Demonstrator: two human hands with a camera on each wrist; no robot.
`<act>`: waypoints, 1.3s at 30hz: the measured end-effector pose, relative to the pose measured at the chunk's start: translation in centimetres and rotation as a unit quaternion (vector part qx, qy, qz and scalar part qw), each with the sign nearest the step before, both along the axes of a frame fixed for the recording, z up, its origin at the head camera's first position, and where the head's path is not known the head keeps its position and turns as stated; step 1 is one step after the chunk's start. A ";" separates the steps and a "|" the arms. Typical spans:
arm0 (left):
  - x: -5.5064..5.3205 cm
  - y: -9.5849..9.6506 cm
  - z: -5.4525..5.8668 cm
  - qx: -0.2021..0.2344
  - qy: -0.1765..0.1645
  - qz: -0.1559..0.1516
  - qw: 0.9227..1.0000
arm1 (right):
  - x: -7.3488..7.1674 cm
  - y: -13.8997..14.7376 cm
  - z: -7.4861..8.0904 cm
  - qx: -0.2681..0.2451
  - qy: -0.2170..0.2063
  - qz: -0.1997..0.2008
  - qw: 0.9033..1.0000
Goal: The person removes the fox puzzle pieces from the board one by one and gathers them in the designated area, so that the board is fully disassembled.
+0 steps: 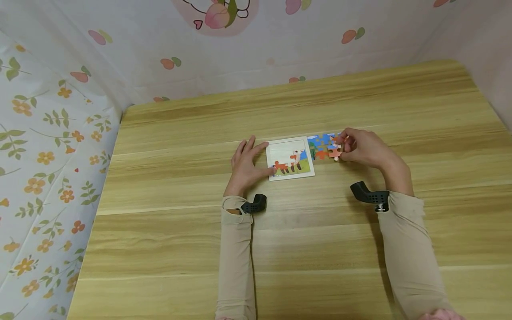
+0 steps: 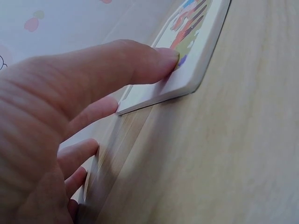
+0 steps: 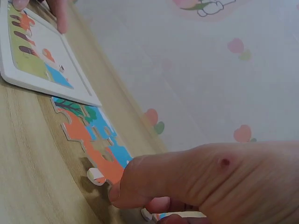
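In the head view, my left hand [image 1: 245, 171] is at the left side of a white-framed puzzle board [image 1: 291, 178]. Its thumb presses on the lower left corner and the index finger touches the upper left one; the other fingers spread over the table. Orange, blue and green pieces fill the board's lower part, with an animal picture, and the upper part shows bare backing. My right hand [image 1: 366, 146] pinches an orange puzzle piece [image 3: 110, 170] with a white knob, which casts a shadow on the table. Its fingertips are partly hidden behind the thumb in the right wrist view.
Several loose puzzle pieces [image 1: 318, 142], blue, orange and green, lie close together against the board's right edge. The wood-patterned table [image 1: 180, 240] extends around them. A patterned curtain [image 1: 240, 58] hangs behind the table's far edge, and a flowered one [image 1: 44, 178] hangs at the left.
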State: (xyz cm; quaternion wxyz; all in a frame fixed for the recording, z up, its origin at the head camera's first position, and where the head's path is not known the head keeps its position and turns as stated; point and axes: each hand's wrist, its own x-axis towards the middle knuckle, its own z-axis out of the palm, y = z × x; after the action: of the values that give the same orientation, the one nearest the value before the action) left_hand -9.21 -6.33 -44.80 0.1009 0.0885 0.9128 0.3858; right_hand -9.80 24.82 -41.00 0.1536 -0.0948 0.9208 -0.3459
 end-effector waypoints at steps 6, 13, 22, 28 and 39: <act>-0.1 0.1 0.0 -0.004 0.003 -0.001 1.000 | 0.0 0.2 -0.2 0.002 0.004 0.004 1.000; 0.0 0.1 0.0 -0.004 0.004 -0.002 1.000 | -0.1 0.3 -0.4 0.006 0.008 0.003 1.000; -0.1 0.0 -0.1 -0.002 0.006 -0.004 1.000 | -0.1 0.2 -0.6 -0.002 0.000 0.009 1.000; -0.1 0.0 -0.2 0.002 0.008 0.000 1.000 | 0.0 0.1 -0.7 0.005 0.003 0.011 1.000; -0.1 0.0 -0.2 0.000 0.006 -0.002 1.000 | -0.1 0.0 -0.7 0.005 -0.005 0.009 1.000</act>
State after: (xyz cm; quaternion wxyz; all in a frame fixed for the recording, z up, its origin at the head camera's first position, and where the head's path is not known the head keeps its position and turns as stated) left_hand -9.35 -6.35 -45.01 0.0962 0.0927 0.9130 0.3854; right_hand -9.87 24.82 -41.65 0.1613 -0.1003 0.9208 -0.3407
